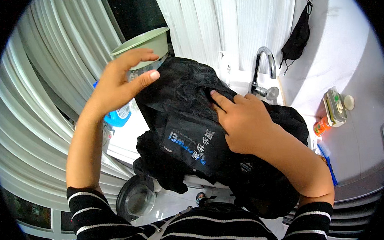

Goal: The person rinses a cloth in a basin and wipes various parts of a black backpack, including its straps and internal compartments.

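Note:
A large bundle of black cloth (182, 94) is draped in front of me over the white sink; I cannot tell whether it is a garment or a bag. White and blue print marks one flat panel of it. On its right side rests my right hand (248, 121), the index finger stretched along a fold and the other fingers curled into the fabric. My left hand (122, 78) is raised at the cloth's upper left edge, thumb and fingers apart, with nothing between them.
Behind the sink rises a chrome faucet (261, 73). A pale green basin (146, 42) stands beyond my left hand, with a blue bottle (119, 117) below. At the right are an orange bottle (321, 126) and a blue brush (327, 163). A black mask (296, 36) hangs on the wall.

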`<state>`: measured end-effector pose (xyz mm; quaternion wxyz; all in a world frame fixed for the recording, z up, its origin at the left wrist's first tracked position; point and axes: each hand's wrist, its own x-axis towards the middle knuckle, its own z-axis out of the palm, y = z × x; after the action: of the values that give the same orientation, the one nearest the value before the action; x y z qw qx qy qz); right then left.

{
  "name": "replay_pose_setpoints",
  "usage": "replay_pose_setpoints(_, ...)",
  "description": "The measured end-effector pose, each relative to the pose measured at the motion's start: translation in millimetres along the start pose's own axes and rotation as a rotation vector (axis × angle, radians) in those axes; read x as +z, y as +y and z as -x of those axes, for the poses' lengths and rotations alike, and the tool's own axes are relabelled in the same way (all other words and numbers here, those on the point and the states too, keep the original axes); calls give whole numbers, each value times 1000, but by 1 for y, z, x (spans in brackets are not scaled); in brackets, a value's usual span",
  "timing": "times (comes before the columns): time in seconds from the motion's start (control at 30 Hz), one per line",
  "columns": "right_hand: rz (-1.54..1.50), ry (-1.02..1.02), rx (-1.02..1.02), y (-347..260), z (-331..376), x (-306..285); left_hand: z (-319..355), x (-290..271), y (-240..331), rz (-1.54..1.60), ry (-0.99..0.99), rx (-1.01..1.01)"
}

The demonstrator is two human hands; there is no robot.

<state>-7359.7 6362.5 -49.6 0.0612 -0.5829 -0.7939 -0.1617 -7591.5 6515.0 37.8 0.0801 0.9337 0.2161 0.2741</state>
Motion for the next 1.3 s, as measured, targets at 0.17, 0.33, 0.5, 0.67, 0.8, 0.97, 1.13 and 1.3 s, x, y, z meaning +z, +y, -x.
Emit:
replay_pose_setpoints(0.17, -143, 447, -75, -1, -5, -7, 19, 53, -40, 193, -32, -212)
replay_pose_setpoints(0.33, -797, 291, 355, -13, -17, -4, 24, 68, -25, 133, 90, -150)
replay_pose_setpoints(0.5, -1695, 430, 652, -1, -30, 19, 30, 77, -15, 2, 111, -102)
replay_pose_setpoints(0.67, -1903, 515, 710, 5, -19, 31, 30, 81, -23, 19, 88, -200)
replay_pose_setpoints(0.8, -1904, 521, 733, -6, -12, 32, 27, 74, -15, -69, 152, -110)
replay_pose_setpoints(0.97, -1935, 523, 741, -6, -9, 37, 16, 76, 13, -450, 10, 318)
replay_pose_setpoints(1.13, -1678, 314, 646, -9, 6, 59, 27, 101, -11, -513, -179, 290)
replay_pose_setpoints(1.3, -820, 347, 237, 1, 28, 42, 32, 95, -20, -291, 11, 293)
